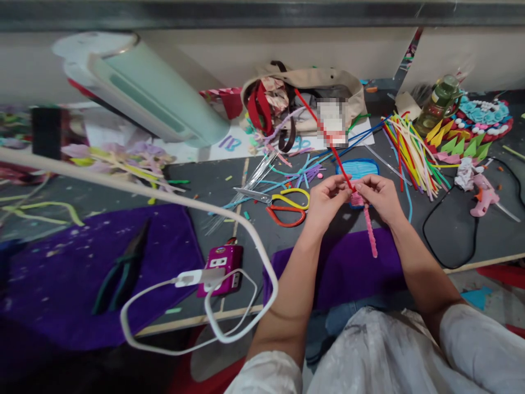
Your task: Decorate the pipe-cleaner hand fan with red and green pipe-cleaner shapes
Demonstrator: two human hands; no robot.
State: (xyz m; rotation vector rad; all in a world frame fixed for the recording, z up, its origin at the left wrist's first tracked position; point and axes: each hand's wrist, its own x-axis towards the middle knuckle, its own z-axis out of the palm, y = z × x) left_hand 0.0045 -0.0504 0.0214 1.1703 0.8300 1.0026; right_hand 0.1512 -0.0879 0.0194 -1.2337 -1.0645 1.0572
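Observation:
My left hand (326, 201) and my right hand (379, 194) meet over the dark table (229, 180), fingertips pinched together. Between them runs a red pipe cleaner (328, 139) that slants up and away to the left. Below the fingers a pink pipe cleaner (370, 232) hangs down in a twisted length, and a small pink coil sits right under my right fingers. Just behind the hands lies a blue oval shape (361, 167) made of fuzzy wire. Both hands grip the red and pink wires at the same spot.
Scissors with yellow and red handles (283, 205) lie left of my hands. A fan of coloured pipe cleaners (410, 150), a pink glue gun (484, 194), a beige bag (311, 93), a magenta power strip (223, 268) with white cable, pliers (123, 268) on purple cloth (82, 273).

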